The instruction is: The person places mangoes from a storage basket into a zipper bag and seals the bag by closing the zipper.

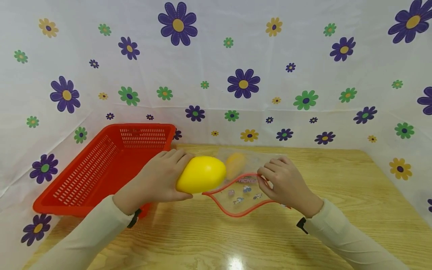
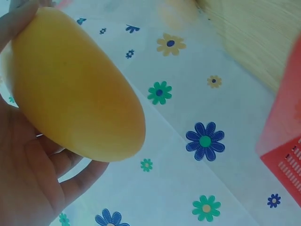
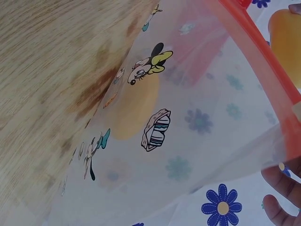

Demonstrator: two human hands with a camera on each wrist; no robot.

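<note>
My left hand (image 1: 158,178) grips a smooth yellow mango (image 1: 202,174), fingers over its top and thumb below, just left of the mouth of a clear bag (image 1: 236,215). In the left wrist view the whole side of that mango (image 2: 80,89) shows above the palm. The bag has a red edge and cartoon prints, and its mouth gapes towards me. My right hand (image 1: 285,183) pinches the red edge at the right. Another yellow-orange fruit (image 1: 235,164) lies inside the bag, blurred by the plastic; the right wrist view shows it behind the printed film.
A red plastic basket (image 1: 71,187) with slotted sides stands on the left of the wooden table (image 1: 189,236), beside my left forearm. A white cloth (image 1: 216,97) printed with flowers hangs behind the table and along both sides.
</note>
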